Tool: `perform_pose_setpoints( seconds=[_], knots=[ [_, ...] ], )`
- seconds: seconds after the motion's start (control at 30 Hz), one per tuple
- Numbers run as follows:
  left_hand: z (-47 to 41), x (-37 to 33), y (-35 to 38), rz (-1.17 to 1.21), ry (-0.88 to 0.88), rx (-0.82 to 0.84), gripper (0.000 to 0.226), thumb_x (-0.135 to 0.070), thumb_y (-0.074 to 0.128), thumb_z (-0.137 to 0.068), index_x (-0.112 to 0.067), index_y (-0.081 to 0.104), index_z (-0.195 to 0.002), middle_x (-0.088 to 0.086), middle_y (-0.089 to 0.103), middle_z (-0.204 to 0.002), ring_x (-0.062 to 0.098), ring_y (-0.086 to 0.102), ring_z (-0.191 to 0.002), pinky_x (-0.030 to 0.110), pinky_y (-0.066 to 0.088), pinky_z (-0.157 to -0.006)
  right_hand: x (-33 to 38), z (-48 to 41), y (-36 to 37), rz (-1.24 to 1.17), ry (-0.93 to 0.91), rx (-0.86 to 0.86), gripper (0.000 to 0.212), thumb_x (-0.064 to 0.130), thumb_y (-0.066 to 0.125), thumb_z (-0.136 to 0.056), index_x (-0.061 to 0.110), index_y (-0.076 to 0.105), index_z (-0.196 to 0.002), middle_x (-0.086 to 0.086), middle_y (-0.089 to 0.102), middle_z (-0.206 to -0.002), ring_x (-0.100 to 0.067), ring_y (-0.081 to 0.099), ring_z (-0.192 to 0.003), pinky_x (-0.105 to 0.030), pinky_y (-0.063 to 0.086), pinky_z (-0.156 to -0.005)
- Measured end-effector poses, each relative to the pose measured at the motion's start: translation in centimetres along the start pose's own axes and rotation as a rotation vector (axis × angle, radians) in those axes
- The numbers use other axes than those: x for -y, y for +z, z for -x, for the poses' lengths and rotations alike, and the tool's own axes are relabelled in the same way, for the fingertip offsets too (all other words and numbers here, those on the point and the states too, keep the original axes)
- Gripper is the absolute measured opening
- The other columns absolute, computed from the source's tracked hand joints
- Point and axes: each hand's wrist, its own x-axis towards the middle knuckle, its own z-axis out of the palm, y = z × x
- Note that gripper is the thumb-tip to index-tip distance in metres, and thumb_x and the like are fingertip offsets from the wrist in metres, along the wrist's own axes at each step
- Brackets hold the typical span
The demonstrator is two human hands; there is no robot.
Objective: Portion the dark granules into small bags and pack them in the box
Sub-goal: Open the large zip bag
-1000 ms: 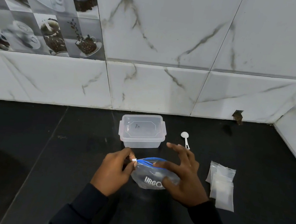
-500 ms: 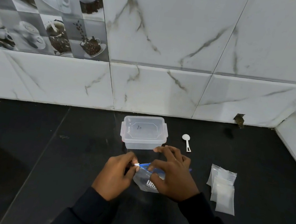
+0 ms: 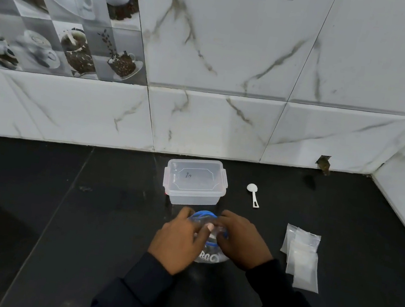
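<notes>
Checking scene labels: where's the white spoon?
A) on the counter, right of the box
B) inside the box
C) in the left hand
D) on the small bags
A: the white spoon lies on the counter right of the box, while the left hand and right hand hold the zip bag.

Centre frame, on black stone counter (image 3: 82,214): clear lidded plastic box (image 3: 195,181). Right of it, white plastic spoon (image 3: 253,194). Just below the box, blue-sealed clear zip bag (image 3: 208,256) between left hand (image 3: 177,241) and right hand (image 3: 241,240). Lower right, stack of small clear plastic bags (image 3: 301,257).
</notes>
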Motion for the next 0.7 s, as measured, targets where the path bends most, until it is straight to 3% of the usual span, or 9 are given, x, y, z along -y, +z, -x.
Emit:
perform_pose_setpoints(
  seconds=[0.07, 0.17, 0.3, 0.4, 0.47, 0.53, 0.63, 0.7],
  knots=[
    [-1.0, 0.5, 0.6, -0.082, -0.112, -0.050, 0.043, -0.050, 0.039, -0.099, -0.021, 0.071, -0.099, -0.003, 0.053, -0.101, 0.020, 0.064, -0.090, 0.034, 0.053, -0.081, -0.1, 0.1, 0.3, 0.039, 0.020, 0.025, 0.031, 0.015, 0.052, -0.083, 0.029, 0.070, -0.103, 0.008, 0.052, -0.092, -0.016, 0.060, -0.084, -0.033, 0.051, -0.071],
    [-1.2, 1.0, 0.6, -0.130, -0.136, -0.069, 0.018, -0.017, 0.053, -0.091, -0.012, 0.069, -0.097, 0.005, 0.058, -0.103, 0.026, 0.064, -0.096, 0.034, 0.049, -0.080, -0.7, 0.4, 0.6, 0.152, 0.130, 0.046, 0.026, 0.014, 0.051, -0.086, 0.025, 0.073, -0.096, 0.004, 0.045, -0.093, -0.022, 0.063, -0.088, -0.030, 0.047, -0.070],
    [-0.8, 0.3, -0.3, 0.009, -0.084, -0.105, 0.034, -0.003, 0.054, -0.084, -0.023, 0.071, -0.106, -0.004, 0.050, -0.101, 0.022, 0.061, -0.095, 0.028, 0.047, -0.078, -1.0, 0.6, 0.7, 0.105, 0.214, -0.004, 0.034, 0.009, 0.050, -0.086, 0.024, 0.070, -0.109, 0.003, 0.050, -0.099, -0.021, 0.061, -0.098, -0.026, 0.042, -0.074],
    [-0.3, -0.3, -0.8, 0.118, -0.036, -0.219, 0.032, 0.002, 0.059, -0.081, -0.027, 0.063, -0.094, -0.010, 0.043, -0.096, 0.015, 0.056, -0.082, 0.024, 0.042, -0.070, -0.8, 0.8, 0.4, -0.004, 0.227, -0.128, 0.032, 0.010, 0.051, -0.084, 0.029, 0.072, -0.100, 0.005, 0.065, -0.101, -0.018, 0.063, -0.098, -0.032, 0.050, -0.082],
    [0.1, -0.3, -1.2, 0.179, -0.039, -0.271, 0.032, -0.002, 0.062, -0.079, -0.027, 0.046, -0.089, -0.009, 0.043, -0.094, 0.014, 0.054, -0.076, 0.028, 0.044, -0.065, -0.9, 1.2, 0.2, -0.182, 0.185, -0.234, 0.026, 0.006, 0.055, -0.081, 0.029, 0.067, -0.086, 0.007, 0.066, -0.086, -0.009, 0.064, -0.082, -0.033, 0.054, -0.075],
    [0.2, 0.6, -1.1, 0.227, -0.153, -0.279, 0.034, -0.011, 0.066, -0.079, -0.026, 0.037, -0.091, -0.007, 0.050, -0.091, 0.016, 0.056, -0.076, 0.034, 0.047, -0.064, -0.7, 1.7, 0.1, -0.316, 0.154, -0.275, 0.028, 0.001, 0.059, -0.081, 0.029, 0.056, -0.084, 0.007, 0.063, -0.079, -0.007, 0.062, -0.073, -0.028, 0.055, -0.068],
    [-0.4, 2.7, -0.5, 0.306, -0.344, -0.206, 0.016, -0.023, 0.070, -0.081, -0.021, 0.054, -0.080, 0.000, 0.067, -0.071, 0.018, 0.068, -0.064, 0.036, 0.056, -0.064, -0.8, 2.0, 0.4, -0.390, 0.155, -0.240, 0.041, 0.001, 0.063, -0.085, 0.035, 0.052, -0.105, 0.007, 0.062, -0.083, -0.006, 0.063, -0.078, -0.020, 0.054, -0.074],
    [-0.8, 3.5, 0.1, 0.674, -0.488, -0.130, 0.021, -0.012, 0.071, -0.086, -0.010, 0.064, -0.066, 0.010, 0.068, -0.063, 0.017, 0.069, -0.053, 0.034, 0.061, -0.059, -1.2, 1.8, 1.4, -0.355, 0.200, -0.227, 0.041, 0.002, 0.064, -0.086, 0.030, 0.058, -0.116, 0.006, 0.063, -0.088, -0.008, 0.064, -0.083, -0.021, 0.053, -0.080]
  ],
)
